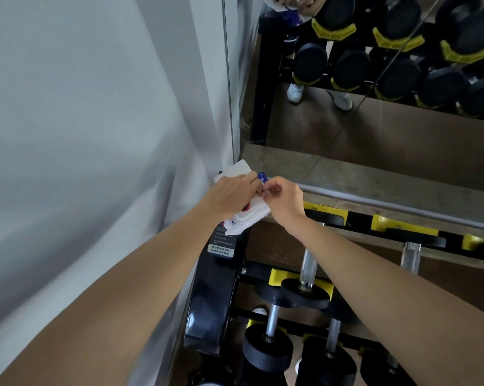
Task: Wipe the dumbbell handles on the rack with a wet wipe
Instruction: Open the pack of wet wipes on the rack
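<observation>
A white wet wipe pack (236, 171) with blue print lies on the top left end of the black dumbbell rack (215, 288). My left hand (231, 195) lies over the pack and holds it down. My right hand (284, 201) pinches at the pack's opening beside the left fingers. Below stand black dumbbells with bare metal handles: one (309, 267) under my right wrist, one (410, 256) further right, and two (273, 320) (332, 337) on the lower tier.
A white curtain (82, 135) hangs at the left. A wall mirror (374, 93) behind the rack reflects the dumbbells, yellow saddles and white shoes. Yellow saddles (402, 225) line the rack's top rail.
</observation>
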A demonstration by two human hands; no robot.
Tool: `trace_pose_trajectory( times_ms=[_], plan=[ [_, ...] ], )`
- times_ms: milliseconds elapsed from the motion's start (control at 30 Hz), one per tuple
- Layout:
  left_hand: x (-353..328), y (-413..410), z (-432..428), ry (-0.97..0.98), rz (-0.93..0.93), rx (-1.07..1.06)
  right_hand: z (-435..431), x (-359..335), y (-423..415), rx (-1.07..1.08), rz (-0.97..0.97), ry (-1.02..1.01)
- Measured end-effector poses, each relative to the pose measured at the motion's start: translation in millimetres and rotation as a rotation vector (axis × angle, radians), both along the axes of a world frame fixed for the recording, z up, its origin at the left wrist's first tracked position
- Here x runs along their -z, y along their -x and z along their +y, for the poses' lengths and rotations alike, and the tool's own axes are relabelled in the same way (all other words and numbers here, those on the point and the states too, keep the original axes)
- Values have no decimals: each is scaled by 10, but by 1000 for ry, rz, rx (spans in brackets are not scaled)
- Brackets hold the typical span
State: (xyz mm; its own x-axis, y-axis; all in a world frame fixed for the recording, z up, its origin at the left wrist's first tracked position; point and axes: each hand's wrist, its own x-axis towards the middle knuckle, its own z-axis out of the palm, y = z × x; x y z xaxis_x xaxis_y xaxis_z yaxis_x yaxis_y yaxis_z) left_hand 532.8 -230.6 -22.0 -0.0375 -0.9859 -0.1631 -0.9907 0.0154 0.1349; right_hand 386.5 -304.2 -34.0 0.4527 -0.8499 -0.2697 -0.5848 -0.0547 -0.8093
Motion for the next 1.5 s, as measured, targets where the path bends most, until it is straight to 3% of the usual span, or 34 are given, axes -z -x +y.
trace_pose_trajectory(
  times_ms=[300,600,800,1033,1433,1500],
  plan=[
    [32,-180,204,-10,10,56,-8,-13,-37,-35,39,67],
    [-134,-123,36,152,121,100,-100,-43,24,-34,37,-11],
    [-198,-85,-132,70,180,74,-105,-37,10,-55,23,-20],
    [-68,-88,-78,-76,54,109,-91,-16,-25,-98,61,53],
    [2,-156,61,-122,-63,167,14,-32,-90,-109,117,77],
    [15,-158,114,-103,1,104,15,-19,-102,-103,128,78]
  ],
)
